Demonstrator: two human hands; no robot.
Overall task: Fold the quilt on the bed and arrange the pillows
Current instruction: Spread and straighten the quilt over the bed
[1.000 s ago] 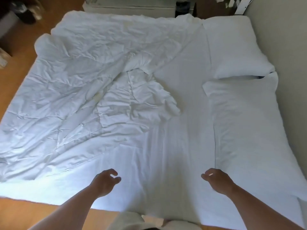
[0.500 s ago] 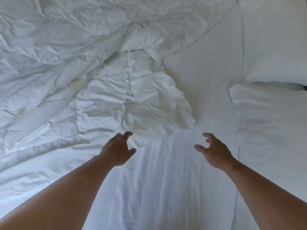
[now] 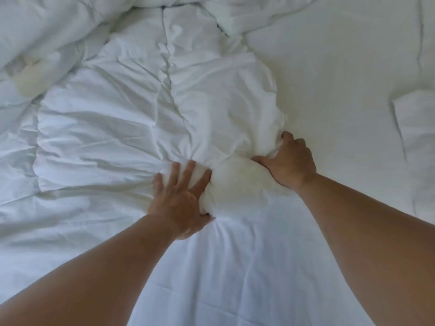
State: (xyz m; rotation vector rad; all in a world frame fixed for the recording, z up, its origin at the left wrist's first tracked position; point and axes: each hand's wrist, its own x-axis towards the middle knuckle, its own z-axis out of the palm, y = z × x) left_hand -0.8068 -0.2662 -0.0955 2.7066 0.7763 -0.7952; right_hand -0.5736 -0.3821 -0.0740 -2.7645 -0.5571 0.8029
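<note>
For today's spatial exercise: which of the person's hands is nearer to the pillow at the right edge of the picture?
Right. The right hand grips the quilt corner, closer to the pillow across bare sheet. The left hand presses the quilt farther away.

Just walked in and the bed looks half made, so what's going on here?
A person is leaning over the bed with bare arms. Both hands are on a bunched corner of the crumpled white quilt: the left hand presses on it with fingers spread, and the right hand has its grip closed on the fabric. The quilt is not yet folded.
</note>
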